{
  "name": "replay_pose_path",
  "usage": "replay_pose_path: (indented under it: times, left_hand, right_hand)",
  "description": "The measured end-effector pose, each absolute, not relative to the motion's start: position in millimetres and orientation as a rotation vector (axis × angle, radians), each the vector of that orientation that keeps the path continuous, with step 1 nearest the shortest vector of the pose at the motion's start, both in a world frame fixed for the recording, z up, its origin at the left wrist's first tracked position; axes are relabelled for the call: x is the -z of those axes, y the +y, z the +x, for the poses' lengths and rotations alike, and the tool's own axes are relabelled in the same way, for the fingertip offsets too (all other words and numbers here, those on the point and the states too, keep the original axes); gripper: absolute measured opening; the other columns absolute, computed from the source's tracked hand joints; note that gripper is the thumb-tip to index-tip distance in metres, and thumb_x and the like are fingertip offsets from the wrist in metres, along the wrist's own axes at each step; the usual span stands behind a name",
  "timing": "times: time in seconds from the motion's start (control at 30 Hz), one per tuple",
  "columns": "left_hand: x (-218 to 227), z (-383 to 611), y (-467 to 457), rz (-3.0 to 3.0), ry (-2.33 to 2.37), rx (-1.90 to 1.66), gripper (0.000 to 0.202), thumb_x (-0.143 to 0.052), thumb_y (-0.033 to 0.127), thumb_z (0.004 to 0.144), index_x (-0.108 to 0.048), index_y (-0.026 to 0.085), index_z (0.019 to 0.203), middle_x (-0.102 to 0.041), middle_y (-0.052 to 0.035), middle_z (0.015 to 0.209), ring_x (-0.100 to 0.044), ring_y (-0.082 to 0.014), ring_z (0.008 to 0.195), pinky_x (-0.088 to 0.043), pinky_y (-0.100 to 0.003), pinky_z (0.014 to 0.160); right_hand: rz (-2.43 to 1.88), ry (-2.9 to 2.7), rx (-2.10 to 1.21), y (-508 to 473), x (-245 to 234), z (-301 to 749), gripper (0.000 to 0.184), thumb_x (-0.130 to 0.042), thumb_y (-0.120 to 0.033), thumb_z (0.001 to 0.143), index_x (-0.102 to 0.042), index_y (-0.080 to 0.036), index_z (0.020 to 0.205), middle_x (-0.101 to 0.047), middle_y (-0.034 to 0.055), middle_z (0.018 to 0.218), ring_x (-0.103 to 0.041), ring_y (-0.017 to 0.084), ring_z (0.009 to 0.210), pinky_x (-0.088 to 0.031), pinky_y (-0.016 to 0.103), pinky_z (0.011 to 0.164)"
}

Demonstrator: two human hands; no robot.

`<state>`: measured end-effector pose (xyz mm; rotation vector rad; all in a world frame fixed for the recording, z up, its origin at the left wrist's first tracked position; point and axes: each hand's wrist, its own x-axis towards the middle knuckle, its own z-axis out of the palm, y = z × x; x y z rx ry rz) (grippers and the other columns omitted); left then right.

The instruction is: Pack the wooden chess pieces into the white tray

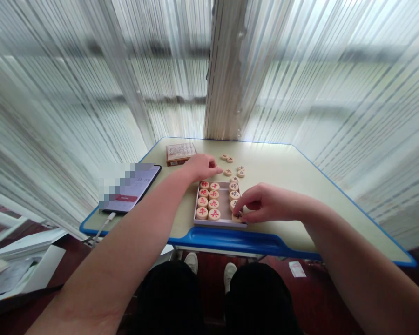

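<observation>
A shallow open box (226, 224) holds round wooden Chinese chess pieces: two columns of red-marked pieces (213, 204) on the left and one column of black-marked pieces (233, 187) on the right. My right hand (265, 203) is closed at the box's near right corner, thumb and fingers on a black-marked Chinese chess piece (237, 217). Beyond the box's far edge, my left hand (203, 168) is closed with its fingertips at a Chinese chess piece that they mostly cover. Several loose pieces (227, 172) lie on the table just to the right of it.
The pale table (282, 163) has a blue rim with a recessed front edge. A printed carton (180, 151) stands at the far left. Nearer lies a phone (136, 186) with a white charging cable (108, 219). Sheer curtains (226, 70) hang behind the table.
</observation>
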<state>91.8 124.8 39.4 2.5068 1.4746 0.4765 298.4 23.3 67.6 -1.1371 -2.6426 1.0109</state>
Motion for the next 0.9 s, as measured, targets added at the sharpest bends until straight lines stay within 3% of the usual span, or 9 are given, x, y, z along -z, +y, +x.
replay_pose_path:
  times: [0.2, 0.63, 0.9]
  left_hand:
    - [-40, 92, 124, 2.506, 1.485, -0.468, 0.044, -0.055, 0.055, 0.073, -0.068, 0.014, 0.083, -0.069, -0.0067, 0.081, -0.060, -0.0177, 0.072, -0.042, -0.026, 0.064]
    - [-40, 91, 124, 2.540, 1.473, -0.447, 0.044, -0.054, 0.055, 0.073, -0.067, 0.014, 0.083, -0.068, -0.0071, 0.080, -0.058, -0.0178, 0.070, -0.040, -0.027, 0.062]
    - [-42, 91, 122, 2.496, 1.427, -0.526, 0.042, -0.058, 0.052, 0.072, -0.067, 0.013, 0.084, -0.068, -0.0076, 0.080, -0.058, -0.0172, 0.071, -0.041, -0.027, 0.064]
  right_hand:
    - [-1.140, -2.629, -1.043, 23, -69, 298, 0.024, -0.060, -0.024, 0.072, -0.073, -0.016, 0.091, -0.037, -0.0057, 0.053, -0.032, 0.007, 0.050, -0.027, 0.022, 0.048]
    - [-1.121, -2.587, -1.084, 26, -63, 299, 0.025, -0.061, -0.030, 0.074, -0.074, -0.018, 0.091, -0.048, -0.0040, 0.053, -0.036, 0.006, 0.048, -0.028, 0.021, 0.046]
    - [-1.138, -2.333, -0.677, 36, -57, 301, 0.025, -0.054, -0.029, 0.078, -0.072, -0.014, 0.087, -0.061, 0.0021, 0.063, -0.046, 0.009, 0.054, -0.035, 0.023, 0.052]
